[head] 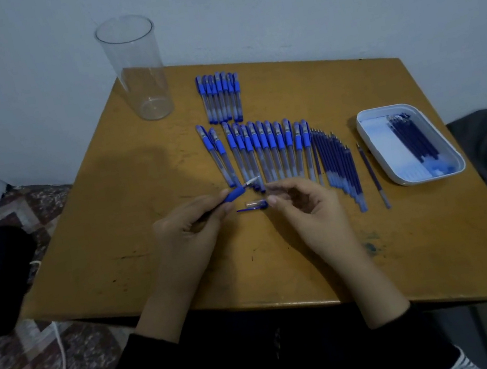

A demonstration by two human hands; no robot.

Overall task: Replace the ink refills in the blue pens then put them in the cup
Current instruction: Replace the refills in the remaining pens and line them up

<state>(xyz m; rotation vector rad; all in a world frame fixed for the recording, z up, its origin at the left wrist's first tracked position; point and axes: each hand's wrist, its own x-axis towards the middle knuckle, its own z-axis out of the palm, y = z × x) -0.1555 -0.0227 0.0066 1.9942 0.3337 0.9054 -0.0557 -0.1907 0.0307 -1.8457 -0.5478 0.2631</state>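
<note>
Firstly, at the far left of the tabletop point(115, 239) stands the clear cup point(138, 72), upright, with nothing inside it yet; it looks light and easy to knock over.

Nearer the person, the left grip point(191, 226) pinches the front part of a pen point(234, 195) between thumb and fingertips, with the metal tip pointing to the right. This piece is small, light and stiff. I judge its blue sleeve is the best place to hold it, because the clear plastic looks more slippery.

A loose cap point(255, 205) lies on the tabletop between the two hands.

Behind it are a small group of pens point(220, 97) and a long row of pens point(262, 148), all capped.

The right grip point(307, 205) has its fingers curled, but I cannot tell if it holds something.

Next come a row of refills point(336, 164) and a single refill point(372, 174), thin and probably easy to bend.

At the right, the white tray point(367, 136) holds more refills point(409, 135).
</note>
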